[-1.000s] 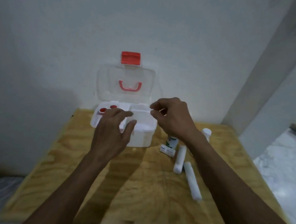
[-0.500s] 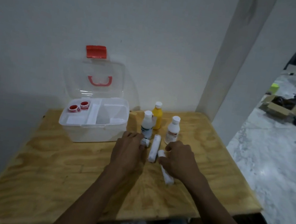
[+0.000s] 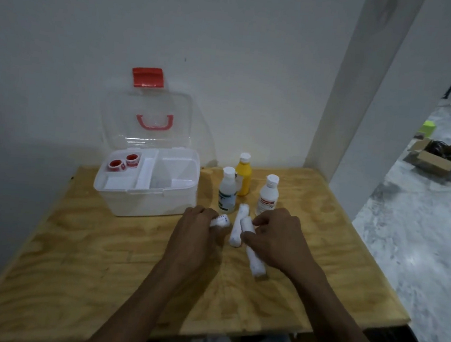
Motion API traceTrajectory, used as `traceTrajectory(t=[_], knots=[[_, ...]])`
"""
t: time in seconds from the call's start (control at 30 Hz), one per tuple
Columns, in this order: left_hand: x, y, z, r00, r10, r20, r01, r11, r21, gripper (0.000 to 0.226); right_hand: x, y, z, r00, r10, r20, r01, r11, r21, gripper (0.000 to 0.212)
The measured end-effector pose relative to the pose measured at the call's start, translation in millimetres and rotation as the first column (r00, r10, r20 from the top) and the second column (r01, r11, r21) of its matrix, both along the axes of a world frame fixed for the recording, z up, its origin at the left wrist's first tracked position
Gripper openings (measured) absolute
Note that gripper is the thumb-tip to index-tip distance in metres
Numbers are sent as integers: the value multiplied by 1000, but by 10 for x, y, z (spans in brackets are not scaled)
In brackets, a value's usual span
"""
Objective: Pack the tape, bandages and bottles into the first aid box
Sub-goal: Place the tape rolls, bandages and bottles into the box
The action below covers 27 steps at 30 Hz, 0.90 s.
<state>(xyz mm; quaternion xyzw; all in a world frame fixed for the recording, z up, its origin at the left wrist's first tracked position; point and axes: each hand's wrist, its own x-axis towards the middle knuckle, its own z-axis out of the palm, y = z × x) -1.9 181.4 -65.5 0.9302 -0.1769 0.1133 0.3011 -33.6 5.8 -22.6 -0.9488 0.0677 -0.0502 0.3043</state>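
The white first aid box (image 3: 144,201) stands open at the table's back left, its clear lid with red handle leaning up against the wall. Two red-and-white tape rolls (image 3: 122,162) lie in its back left compartment. Right of the box stand three bottles: a clear one (image 3: 228,190), a yellow one (image 3: 243,176) and a white one (image 3: 268,197). My left hand (image 3: 199,234) is closed around a small white roll (image 3: 221,221). My right hand (image 3: 278,236) grips the upper end of a long white bandage roll (image 3: 254,259) lying on the table. Another bandage roll (image 3: 238,226) lies between my hands.
The wooden table (image 3: 99,263) stands against a white wall, with a white pillar (image 3: 363,101) at its back right corner. To the right is marble floor with an open cardboard box (image 3: 437,161) and dark clutter.
My hands left the first aid box and came down on the bandage rolls at the table's middle. Since half a second ago both hands have closed on a roll each. The view shifted right.
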Motion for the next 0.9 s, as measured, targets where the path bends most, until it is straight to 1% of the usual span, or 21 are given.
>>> traceTrajectory(t=[0.03, 0.1, 0.2, 0.3, 0.4, 0.47, 0.53, 0.67, 0.8, 0.9], knots=[[-52, 51, 53, 1000, 0, 8, 1, 998, -58, 20, -11, 33, 89, 1000, 14, 18, -15, 999, 36, 31], [-135, 180, 185, 999, 36, 36, -32, 992, -120, 23, -11, 148, 274, 998, 42, 56, -48, 991, 121, 34], [-187, 446, 419, 985, 145, 95, -126, 976, -179, 22, 103, 403, 497, 989, 50, 140, -81, 972, 219, 38], [-152, 789, 659, 963, 246, 115, -220, 955, -201, 23, 320, 725, 636, 982, 56, 179, -114, 935, 336, 45], [-13, 1146, 815, 932, 327, 155, -303, 940, -158, 22, 595, 1072, 730, 975, 67, 213, -146, 914, 379, 46], [118, 1357, 874, 912, 380, 152, -367, 924, -108, 24, 801, 1286, 770, 972, 70, 223, -161, 894, 418, 46], [261, 1523, 889, 908, 395, 136, -395, 918, -34, 25, 998, 1476, 784, 974, 83, 210, -166, 894, 417, 47], [486, 1673, 854, 920, 385, 69, -390, 918, 72, 26, 1289, 1770, 767, 979, 114, 170, -176, 894, 413, 45], [626, 1704, 800, 928, 371, 38, -372, 914, 164, 32, 1452, 1913, 680, 986, 132, 103, -160, 925, 344, 42], [694, 1701, 783, 926, 377, 28, -372, 896, 241, 32, 1537, 1987, 581, 989, 127, 78, -145, 943, 300, 38]])
